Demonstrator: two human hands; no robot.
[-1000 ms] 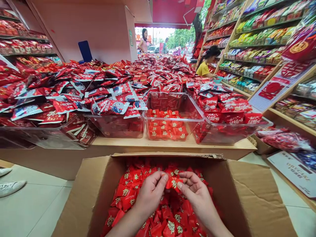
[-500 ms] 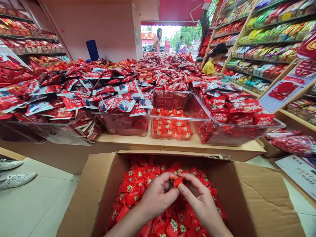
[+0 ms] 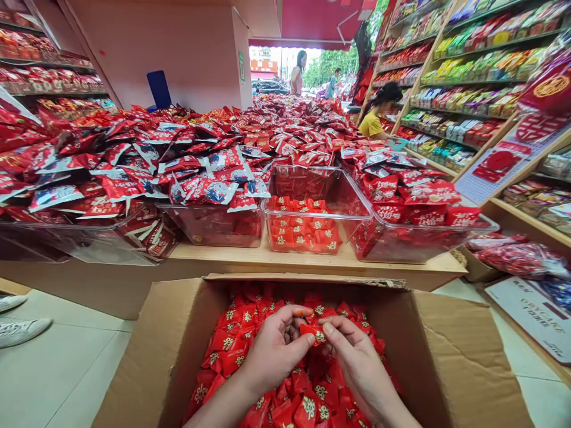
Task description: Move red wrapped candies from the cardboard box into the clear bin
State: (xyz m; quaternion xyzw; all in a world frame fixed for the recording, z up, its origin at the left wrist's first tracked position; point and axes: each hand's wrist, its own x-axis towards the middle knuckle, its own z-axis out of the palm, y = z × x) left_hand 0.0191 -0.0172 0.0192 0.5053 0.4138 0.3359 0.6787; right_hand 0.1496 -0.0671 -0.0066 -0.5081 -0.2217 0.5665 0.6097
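Observation:
Between my two hands is a small red candy packet (image 3: 312, 333) with gold lettering. My left hand (image 3: 277, 343) pinches its left side between thumb and fingers. From the other side, my right hand (image 3: 352, 348) grips its right edge the same way. Both hands are over an open cardboard box (image 3: 176, 339), which holds many like red packets (image 3: 232, 342). Straight ahead, a clear plastic bin (image 3: 319, 221) contains red packets (image 3: 303, 235) of the same look, laid in rows. Parts of the fingers behind the packet are hidden.
Heaped red snack bags (image 3: 214, 184) fill the neighbouring bins on a wooden ledge (image 3: 214, 257). Stocked shelves (image 3: 473, 77) rise at right, beside a person in a yellow top (image 3: 372, 122). A white printed carton (image 3: 530, 318) lies right. Shoes (image 3: 22, 333) show at left.
The packet has turned so its gold lettering faces me, with both hands still on it. My view has shifted slightly to the right.

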